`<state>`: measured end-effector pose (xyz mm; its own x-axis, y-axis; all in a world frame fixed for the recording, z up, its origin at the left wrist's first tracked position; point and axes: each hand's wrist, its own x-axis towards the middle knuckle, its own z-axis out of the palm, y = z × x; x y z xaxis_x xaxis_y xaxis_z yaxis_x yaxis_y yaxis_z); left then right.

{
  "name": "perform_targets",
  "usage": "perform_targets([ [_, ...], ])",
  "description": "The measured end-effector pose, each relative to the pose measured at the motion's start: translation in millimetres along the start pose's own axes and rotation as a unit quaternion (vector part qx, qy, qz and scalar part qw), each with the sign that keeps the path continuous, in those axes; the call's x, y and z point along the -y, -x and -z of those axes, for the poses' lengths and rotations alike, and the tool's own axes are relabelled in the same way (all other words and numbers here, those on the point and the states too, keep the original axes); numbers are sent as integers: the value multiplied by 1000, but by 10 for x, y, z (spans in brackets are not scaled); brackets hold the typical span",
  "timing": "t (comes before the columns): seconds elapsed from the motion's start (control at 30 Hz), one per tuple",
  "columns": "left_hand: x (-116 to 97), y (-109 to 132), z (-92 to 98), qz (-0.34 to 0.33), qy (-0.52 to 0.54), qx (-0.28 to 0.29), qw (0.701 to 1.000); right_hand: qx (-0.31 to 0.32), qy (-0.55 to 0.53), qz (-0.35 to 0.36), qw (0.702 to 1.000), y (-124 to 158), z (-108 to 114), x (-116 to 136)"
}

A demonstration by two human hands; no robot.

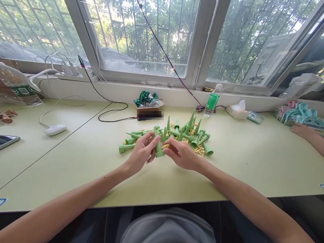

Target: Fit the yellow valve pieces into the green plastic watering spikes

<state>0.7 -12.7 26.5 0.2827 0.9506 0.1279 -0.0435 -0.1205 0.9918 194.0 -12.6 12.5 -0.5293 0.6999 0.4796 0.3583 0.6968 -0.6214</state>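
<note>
- Left hand [144,150]: thumb and fingers closed on one spike [159,149], seemingly steadying it.
- Right hand [184,154]: fingertips pinching a peg [166,146] at the spike's side.
- Pile [187,136]: just beyond, apparently for easy reach.

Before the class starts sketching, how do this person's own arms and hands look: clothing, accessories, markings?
The left forearm and right forearm are bare, with no sleeves in view. The left hand and right hand are ungloved; no ring, watch or bracelet shows. A small dark spot marks the left forearm. Grey clothing appears between the arms.
</note>
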Motion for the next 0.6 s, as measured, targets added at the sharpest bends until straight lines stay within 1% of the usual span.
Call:
perform_targets([
  [0.13,-13,-15,2,58,51,0,997,33,-1,15,999,2,37,-9],
  [0.27,-16,-10,9,85,60,8,995,43,8,20,999,4,44,-30],
  [0.43,-4,-17,23,81,49,15,995,43,27,31,998,7,34,-49],
  [0.6,28,-13,19,55,12,29,998,47,64,27,997,12,20,-73],
])
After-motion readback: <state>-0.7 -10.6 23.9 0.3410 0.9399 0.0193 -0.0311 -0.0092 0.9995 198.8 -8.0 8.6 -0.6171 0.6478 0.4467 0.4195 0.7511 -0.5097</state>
